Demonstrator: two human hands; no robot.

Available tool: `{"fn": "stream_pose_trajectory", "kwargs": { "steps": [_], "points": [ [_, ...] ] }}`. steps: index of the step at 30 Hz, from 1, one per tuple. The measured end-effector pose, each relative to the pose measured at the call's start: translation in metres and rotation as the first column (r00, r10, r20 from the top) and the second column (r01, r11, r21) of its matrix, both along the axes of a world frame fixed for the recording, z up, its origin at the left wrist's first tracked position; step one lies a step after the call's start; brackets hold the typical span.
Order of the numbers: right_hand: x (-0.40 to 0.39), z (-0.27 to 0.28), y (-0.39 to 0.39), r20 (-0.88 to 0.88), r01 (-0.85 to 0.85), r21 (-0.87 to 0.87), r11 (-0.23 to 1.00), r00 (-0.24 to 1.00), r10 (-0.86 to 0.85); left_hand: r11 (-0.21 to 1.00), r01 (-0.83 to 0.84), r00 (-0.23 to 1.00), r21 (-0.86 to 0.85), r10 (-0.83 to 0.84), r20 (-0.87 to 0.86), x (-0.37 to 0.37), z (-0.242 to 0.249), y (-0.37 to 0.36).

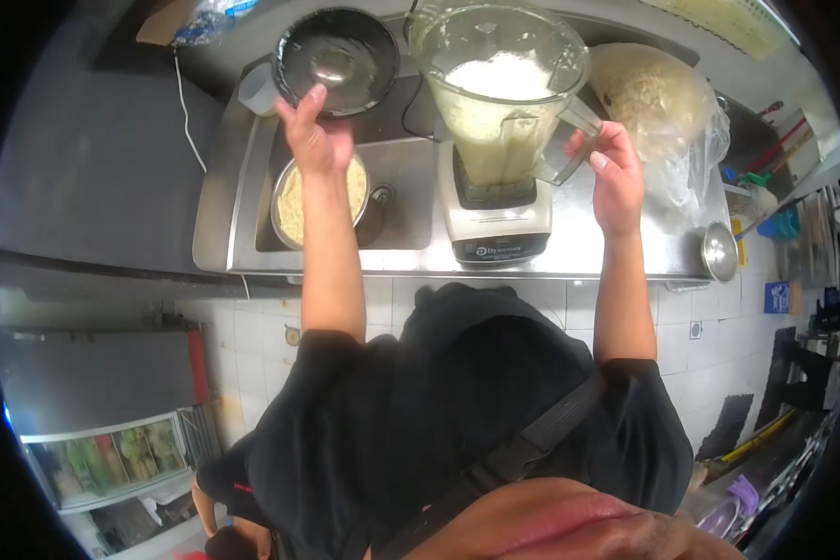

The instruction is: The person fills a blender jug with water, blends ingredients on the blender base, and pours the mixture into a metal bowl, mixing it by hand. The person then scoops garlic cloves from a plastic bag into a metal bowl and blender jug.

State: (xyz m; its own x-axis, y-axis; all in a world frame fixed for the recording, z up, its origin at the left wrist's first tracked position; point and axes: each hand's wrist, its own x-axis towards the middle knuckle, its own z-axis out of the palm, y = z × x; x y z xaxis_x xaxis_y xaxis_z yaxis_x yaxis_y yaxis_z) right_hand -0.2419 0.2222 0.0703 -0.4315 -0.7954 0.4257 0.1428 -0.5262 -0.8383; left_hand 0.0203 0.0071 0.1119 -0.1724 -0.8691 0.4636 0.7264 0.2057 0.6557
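Observation:
My left hand point(319, 140) is raised over the sink with its fingers apart, fingertips overlapping the near rim of a black bowl point(373, 47). The bowl has wet smears inside. Below that hand, a metal bowl point(281, 213) of pale yellow, crumbly food sits in the sink, partly hidden by my forearm. My right hand point(616, 173) curls around the handle of a clear blender jug point(499, 140). Pale green liquid topped with white froth fills much of the jug, which stands upright on its white and black blender base point(497, 219).
Right of the blender lies a large clear plastic bag point(649, 93) of pale pieces. A small metal bowl point(719, 252) is at the counter's right edge. A whitish cup point(259, 91) stands by the sink point(411, 177). Behind me, another person point(229, 490) is near a glass-fronted display case point(112, 462).

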Motion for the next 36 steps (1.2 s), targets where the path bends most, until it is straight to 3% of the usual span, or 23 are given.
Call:
{"fn": "stream_pose_trajectory", "kwargs": {
  "steps": [2,3,4,5,6,8,9,10,12,16,18,19,20,21,23,27,29,30,32,34,36],
  "points": [
    [-0.009,-0.002,0.003,-0.019,0.05,0.0,0.999,0.999,-0.05,0.922,-0.168,0.968,-0.35,0.221,0.118,-0.01,0.037,0.008],
    [-0.013,-0.004,0.005,-0.036,0.089,0.012,0.996,0.995,-0.088,0.922,-0.157,0.971,-0.355,0.21,0.115,-0.015,0.055,0.011],
    [-0.014,-0.005,0.008,-0.039,0.1,0.008,0.995,0.994,-0.1,0.712,-0.215,0.871,-0.668,0.449,0.198,-0.02,0.072,0.015],
    [-0.015,-0.005,0.01,-0.038,0.1,0.028,0.995,0.994,-0.099,0.408,-0.171,0.718,-0.897,0.675,0.171,-0.025,0.091,0.019],
    [-0.016,-0.005,0.012,-0.038,0.1,0.049,0.994,0.994,-0.098,0.177,-0.144,0.68,-0.974,0.732,0.032,-0.039,0.108,0.035],
    [-0.017,-0.009,0.018,-0.036,0.112,0.072,0.991,0.993,-0.11,-0.003,-0.249,0.713,-0.969,0.676,-0.185,-0.076,0.118,0.029],
    [-0.017,-0.011,0.021,-0.029,0.114,0.097,0.989,0.993,-0.112,0.417,0.257,0.72,-0.872,0.519,0.461,-0.055,0.12,0.047],
    [-0.017,-0.013,0.024,-0.029,0.123,0.094,0.988,0.992,-0.12,0.131,0.319,0.714,-0.939,0.618,0.329,-0.06,0.13,0.045],
    [-0.017,-0.016,0.029,-0.022,0.122,0.119,0.985,0.992,-0.121,0.155,0.432,0.671,-0.889,0.604,0.431,-0.065,0.133,0.051],
    [-0.018,0.002,0.028,-0.062,0.174,0.075,0.982,0.984,-0.17,0.212,0.374,0.71,-0.903,0.562,0.426,-0.067,0.124,0.042],
    [-0.017,0.032,0.019,-0.282,0.233,-0.064,0.97,0.928,-0.241,0.2,0.309,0.702,-0.93,0.612,0.365,-0.069,0.114,0.041],
    [-0.016,0.052,0.013,-0.402,0.263,-0.095,0.96,0.873,-0.278,0.348,0.215,0.776,-0.912,0.506,0.376,-0.076,0.102,0.043],
    [-0.013,0.07,0.006,-0.515,0.284,-0.124,0.951,0.801,-0.306,0.348,0.223,0.777,-0.911,0.501,0.381,-0.078,0.096,0.044],
    [-0.008,0.081,-0.003,-0.508,0.287,-0.11,0.952,0.807,-0.302,0.376,0.193,0.773,-0.906,0.511,0.377,-0.075,0.091,0.048],
    [-0.003,0.103,-0.023,-0.67,0.198,-0.033,0.98,0.723,-0.169,0.391,0.15,0.77,-0.908,0.53,0.356,-0.076,0.089,0.051],
    [0.016,0.145,-0.03,-0.621,0.166,-0.03,0.986,0.77,-0.148,0.374,0.041,0.782,-0.927,0.566,0.262,-0.078,0.084,0.052],
    [0.005,0.136,-0.045,-0.538,-0.043,-0.118,0.992,0.842,-0.027,0.369,0.059,0.763,-0.928,0.583,0.28,-0.078,0.079,0.056],
    [0.0,0.134,-0.047,-0.551,-0.054,-0.125,0.991,0.834,-0.024,0.366,0.054,0.774,-0.929,0.573,0.271,-0.081,0.077,0.054],
    [0.0,0.131,-0.042,-0.658,0.071,-0.158,0.985,0.736,-0.158,0.391,0.097,0.779,-0.915,0.543,0.314,-0.081,0.08,0.056],
    [0.007,0.133,-0.034,-0.614,0.085,-0.106,0.991,0.778,-0.132,0.412,0.093,0.773,-0.907,0.544,0.326,-0.08,0.079,0.061],
    [-0.005,0.125,-0.037,-0.807,0.16,-0.216,0.963,0.526,-0.268,0.425,0.104,0.768,-0.899,0.54,0.344,-0.078,0.083,0.057]
  ]
}}
